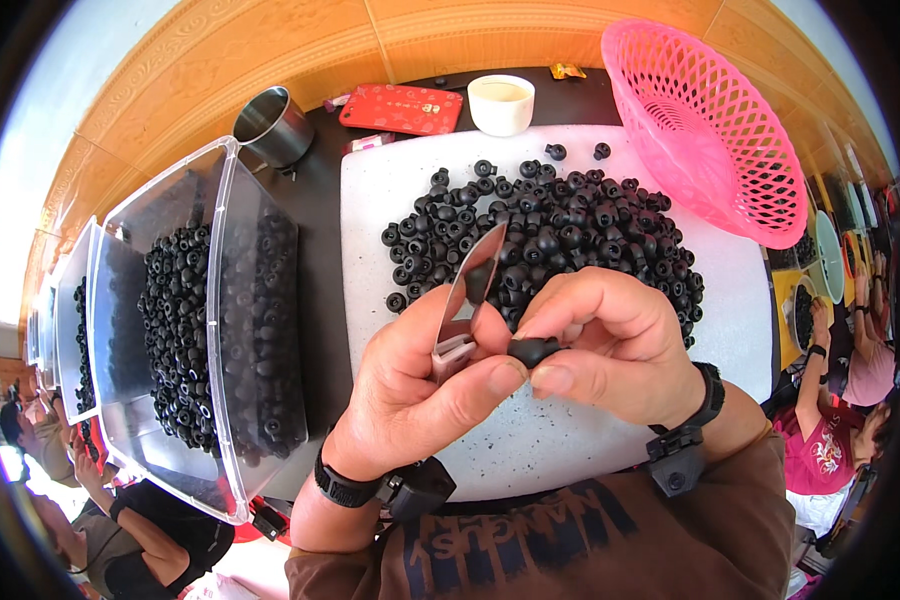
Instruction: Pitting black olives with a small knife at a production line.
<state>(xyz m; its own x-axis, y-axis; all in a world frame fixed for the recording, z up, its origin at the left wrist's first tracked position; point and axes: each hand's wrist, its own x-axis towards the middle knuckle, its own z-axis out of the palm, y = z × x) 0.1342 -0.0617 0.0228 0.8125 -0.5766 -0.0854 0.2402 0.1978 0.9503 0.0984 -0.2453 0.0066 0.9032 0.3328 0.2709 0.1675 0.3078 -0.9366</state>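
My left hand (pixel 410 375) is closed round a shiny metal blade (pixel 470 270), which points up and away; the fingers hide most of its handle end. The left thumb also presses near a small black rounded part (pixel 533 349). That part looks like rubber or plastic, and my right hand (pixel 620 350) pinches it between thumb and fingertips. Just beyond both hands, a pile of similar black parts (pixel 570 235) with round holes lies on a white foam-like board (pixel 380 240). Dark crumbs are scattered over the board below my hands.
At left stands a clear plastic bin (pixel 228 400) of black parts, with more bins beyond. A metal cup (pixel 275 128), red phone-like case (pixel 402 109) and white cup (pixel 501 105) line the back. A pink basket (pixel 710 140) tilts at right. Other people sit at both sides.
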